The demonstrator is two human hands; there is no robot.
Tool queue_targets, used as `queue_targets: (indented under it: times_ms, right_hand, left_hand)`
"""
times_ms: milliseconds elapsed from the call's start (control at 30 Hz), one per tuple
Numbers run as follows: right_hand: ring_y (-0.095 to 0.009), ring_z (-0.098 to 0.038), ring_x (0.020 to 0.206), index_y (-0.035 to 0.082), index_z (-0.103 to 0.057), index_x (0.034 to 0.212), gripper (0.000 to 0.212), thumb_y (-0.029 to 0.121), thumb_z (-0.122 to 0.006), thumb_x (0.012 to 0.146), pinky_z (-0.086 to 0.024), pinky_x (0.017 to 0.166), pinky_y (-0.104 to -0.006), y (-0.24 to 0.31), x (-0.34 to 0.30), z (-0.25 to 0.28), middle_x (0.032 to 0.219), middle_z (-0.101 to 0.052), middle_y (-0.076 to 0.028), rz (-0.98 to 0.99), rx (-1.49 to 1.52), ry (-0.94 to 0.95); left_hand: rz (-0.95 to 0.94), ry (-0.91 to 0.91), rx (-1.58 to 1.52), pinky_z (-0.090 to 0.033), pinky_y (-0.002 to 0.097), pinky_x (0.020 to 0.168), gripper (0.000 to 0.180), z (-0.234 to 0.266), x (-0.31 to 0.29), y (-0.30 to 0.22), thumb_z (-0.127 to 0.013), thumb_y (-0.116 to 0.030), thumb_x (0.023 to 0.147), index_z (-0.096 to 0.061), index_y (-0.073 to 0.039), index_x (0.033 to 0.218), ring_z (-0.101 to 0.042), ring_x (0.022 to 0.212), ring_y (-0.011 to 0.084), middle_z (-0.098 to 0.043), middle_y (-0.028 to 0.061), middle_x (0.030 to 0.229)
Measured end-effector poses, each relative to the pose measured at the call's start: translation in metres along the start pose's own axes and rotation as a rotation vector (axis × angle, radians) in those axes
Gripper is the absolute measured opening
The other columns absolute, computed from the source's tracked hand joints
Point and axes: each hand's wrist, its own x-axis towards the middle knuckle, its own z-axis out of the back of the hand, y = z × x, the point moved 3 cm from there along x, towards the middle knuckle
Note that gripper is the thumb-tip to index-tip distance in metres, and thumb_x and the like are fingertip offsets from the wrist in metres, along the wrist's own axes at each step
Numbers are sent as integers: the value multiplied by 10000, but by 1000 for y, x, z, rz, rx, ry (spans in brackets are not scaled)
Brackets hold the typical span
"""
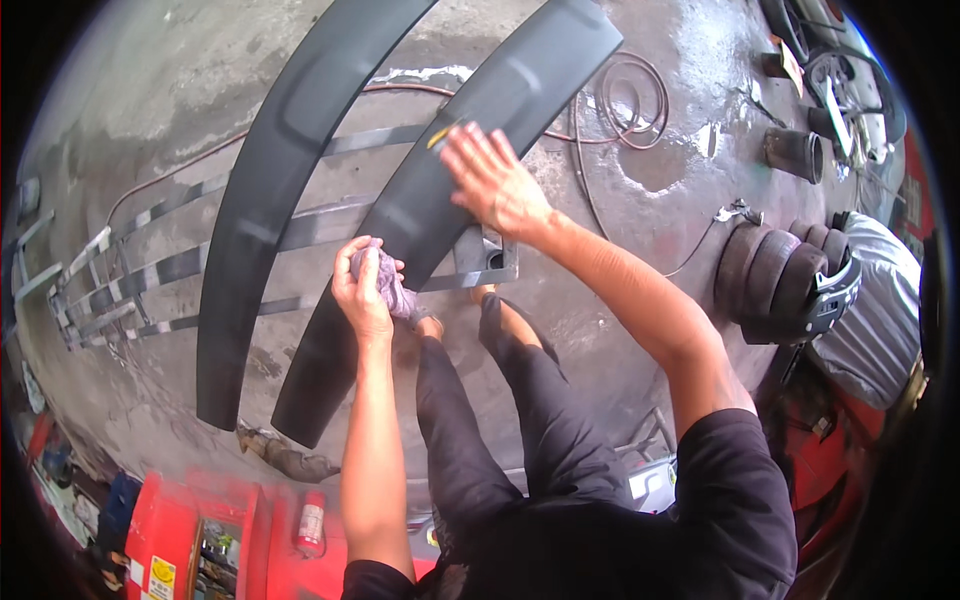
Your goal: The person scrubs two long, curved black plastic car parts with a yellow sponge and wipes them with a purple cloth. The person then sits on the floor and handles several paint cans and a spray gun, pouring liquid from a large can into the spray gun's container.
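Left hand (pixel 362 297): fingers closed on cloth (pixel 396 299). Right hand (pixel 500 192): fingers extended flat over panel (pixel 412 208). Judged step: rubbing panel down; next stroke calls for even pressure.

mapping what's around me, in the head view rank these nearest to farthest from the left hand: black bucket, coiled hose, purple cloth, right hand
From the left hand:
1. Purple cloth: in its grasp.
2. Right hand: up and to the right, over the dark panel.
3. Coiled hose: on the floor, right of the panel.
4. Black bucket: farther right, past the coil.
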Motion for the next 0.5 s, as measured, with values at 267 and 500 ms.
queue_targets:
  times_ms: [267,500]
  right_hand:
    - [-379,-326,1539,26,-416,1550,672,379,-599,1009,-243,1242,-588,-61,19,7,1638,-366,-228,-157,-175,-123]
    - [-408,-383,1489,0,-435,1525,610,343,-538,1032,-314,1174,-642,-172,44,48,1612,-405,-223,-476,-217,-348]
  left_hand:
    - [-31,-18,39,-585,307,623,206,-9,-2,-4,-621,-92,1013,-635,-8,1201,-712,750,193,-705,118,1093]
    - [-41,-23,115,-587,306,594,255,-11,-2,-2,-614,-156,1021,-623,-29,1242,-714,730,202,-694,141,1140]
